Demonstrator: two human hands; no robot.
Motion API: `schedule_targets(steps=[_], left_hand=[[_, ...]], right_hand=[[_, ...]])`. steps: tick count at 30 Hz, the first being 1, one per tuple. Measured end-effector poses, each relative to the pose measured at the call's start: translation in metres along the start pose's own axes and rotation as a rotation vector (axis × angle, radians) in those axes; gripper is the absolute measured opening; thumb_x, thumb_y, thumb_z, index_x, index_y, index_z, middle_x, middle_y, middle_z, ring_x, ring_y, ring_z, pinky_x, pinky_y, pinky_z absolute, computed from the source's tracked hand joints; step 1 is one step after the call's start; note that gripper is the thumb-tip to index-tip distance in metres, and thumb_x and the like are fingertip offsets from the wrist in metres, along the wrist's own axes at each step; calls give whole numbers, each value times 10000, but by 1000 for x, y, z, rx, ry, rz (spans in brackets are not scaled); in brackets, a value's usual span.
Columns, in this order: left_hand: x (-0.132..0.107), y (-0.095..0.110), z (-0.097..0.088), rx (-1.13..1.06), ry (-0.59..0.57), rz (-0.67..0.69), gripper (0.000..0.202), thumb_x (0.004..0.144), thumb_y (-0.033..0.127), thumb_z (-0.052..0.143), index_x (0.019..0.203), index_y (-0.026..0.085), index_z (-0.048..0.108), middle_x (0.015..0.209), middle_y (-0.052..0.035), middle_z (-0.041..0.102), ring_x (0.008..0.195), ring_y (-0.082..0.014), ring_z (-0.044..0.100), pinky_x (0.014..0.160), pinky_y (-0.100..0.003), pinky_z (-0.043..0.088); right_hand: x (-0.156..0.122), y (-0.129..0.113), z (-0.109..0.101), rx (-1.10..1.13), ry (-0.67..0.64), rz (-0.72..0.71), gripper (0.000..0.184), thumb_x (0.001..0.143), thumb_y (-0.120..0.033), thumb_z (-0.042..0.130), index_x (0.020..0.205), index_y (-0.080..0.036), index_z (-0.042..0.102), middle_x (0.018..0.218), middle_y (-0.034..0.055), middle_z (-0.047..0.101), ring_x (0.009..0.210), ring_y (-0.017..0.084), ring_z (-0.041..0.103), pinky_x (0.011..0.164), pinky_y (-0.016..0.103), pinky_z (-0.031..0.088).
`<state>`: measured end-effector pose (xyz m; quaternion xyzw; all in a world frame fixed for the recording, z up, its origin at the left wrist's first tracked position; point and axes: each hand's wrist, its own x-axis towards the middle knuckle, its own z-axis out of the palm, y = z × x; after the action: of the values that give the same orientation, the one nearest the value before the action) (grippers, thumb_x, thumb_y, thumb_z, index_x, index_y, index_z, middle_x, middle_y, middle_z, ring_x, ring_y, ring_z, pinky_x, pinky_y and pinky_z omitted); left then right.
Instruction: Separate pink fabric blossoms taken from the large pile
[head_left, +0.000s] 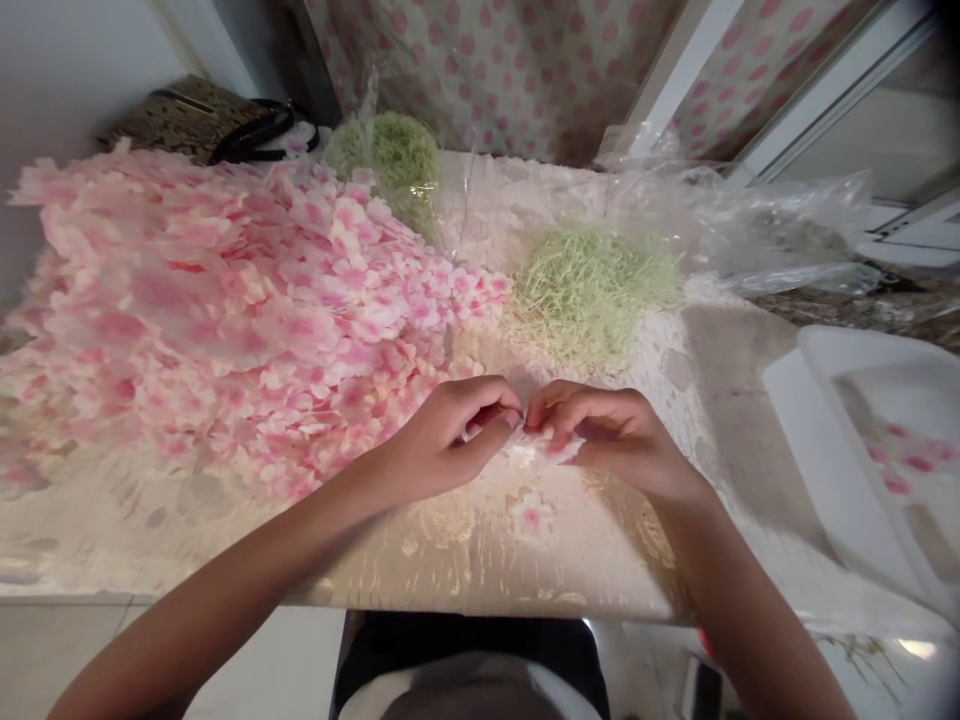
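My left hand [450, 435] and my right hand [607, 430] meet fingertip to fingertip over the table's middle. Both are closed in a pinch on small pink-and-white fabric petals [551, 448], which show between and under the right fingers. A single pink petal flower [531, 516] lies on the cloth just below the hands. A big heap of pink fabric petals [225, 300] covers the left half of the table, its edge right next to my left hand. A loose pile of pale green thread-like stamens [585, 290] lies just beyond my hands.
A lace tablecloth [465, 560] covers the table. A second green bundle in clear plastic [394, 155] sits at the back. Crumpled clear bags [750, 225] lie back right. A white tray [862, 450] holding a few pink pieces stands at right. A dark handbag [202, 120] sits back left.
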<state>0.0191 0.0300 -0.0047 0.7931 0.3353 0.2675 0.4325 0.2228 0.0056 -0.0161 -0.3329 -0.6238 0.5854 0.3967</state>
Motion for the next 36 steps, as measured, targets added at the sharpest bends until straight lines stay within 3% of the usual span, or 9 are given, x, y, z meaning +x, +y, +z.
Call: schedule_targets(steps=[2,7,11,24,36], left_hand=[[0,1,0,-38,-12,-2,140,878,190,458,766,157,536,616,35,457,530,-76,409,492,-201,322],[-1,-1,4,-148,-38,14,163,898,219,458,776,148,539,598,43,447,508,-66,384,472,-195,306],[-1,-2,4,-151,-40,62,167,891,224,479,757,142,537,588,50,428,501,-62,374,471,-193,296],[-4,-4,4,-114,-68,114,131,888,182,479,769,141,514,608,57,382,514,-59,350,492,-199,294],[-3,-2,6,-228,-81,93,152,882,179,484,737,141,511,601,55,396,517,-59,357,490,-192,296]], right_hand=[[0,-1,1,-19,-3,-39,34,775,-195,681,773,-225,666,917,31,610,886,174,609,777,363,509],[0,1,10,-186,166,-204,90,822,-165,624,841,-236,675,903,37,592,852,162,606,720,324,515],[-1,0,13,-217,153,-263,108,821,-128,616,854,-217,668,902,45,593,836,161,604,704,311,502],[-2,0,10,-167,39,-178,114,808,-65,611,841,-172,630,928,54,556,868,151,569,745,290,456],[-4,-2,9,-82,0,-125,109,814,-74,603,836,-180,618,938,45,540,896,149,553,773,290,450]])
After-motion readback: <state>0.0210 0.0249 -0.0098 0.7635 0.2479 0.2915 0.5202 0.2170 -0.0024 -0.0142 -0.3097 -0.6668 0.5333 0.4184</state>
